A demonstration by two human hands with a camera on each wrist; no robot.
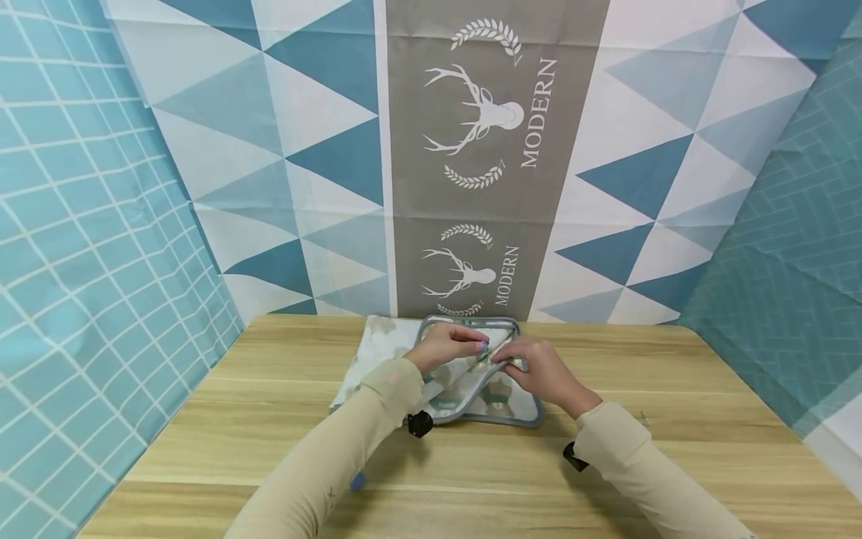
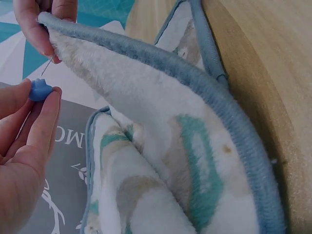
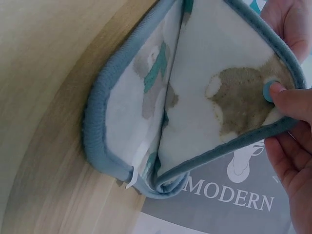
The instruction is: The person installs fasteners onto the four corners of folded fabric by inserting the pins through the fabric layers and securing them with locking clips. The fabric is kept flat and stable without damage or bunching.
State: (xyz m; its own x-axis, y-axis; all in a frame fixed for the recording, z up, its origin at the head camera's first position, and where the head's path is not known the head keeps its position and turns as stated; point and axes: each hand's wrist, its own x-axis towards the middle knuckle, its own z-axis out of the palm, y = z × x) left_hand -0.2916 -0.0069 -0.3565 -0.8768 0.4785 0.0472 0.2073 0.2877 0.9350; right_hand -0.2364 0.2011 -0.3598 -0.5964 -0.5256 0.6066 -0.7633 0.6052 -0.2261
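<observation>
A white plush cloth (image 1: 498,404) with beige and green prints and a grey-blue bound edge lies at the table's back, partly folded over. My right hand (image 1: 542,370) pinches its raised corner. Under the right thumb a small blue disc (image 3: 267,91) lies against the cloth in the right wrist view. A thin pin (image 2: 47,67) sticks out from that corner in the left wrist view. Between thumb and fingers, my left hand (image 1: 444,346) holds a small blue cap (image 2: 40,90), close to the pin's tip and apparently apart from it.
White patterned fabric (image 1: 377,348) extends left of the bound cloth. A small blue piece (image 1: 358,480) lies on the wooden table (image 1: 498,486) beside my left forearm. Behind the table hangs a patterned curtain (image 1: 337,150). A white tag (image 3: 132,177) sticks out of the bound edge.
</observation>
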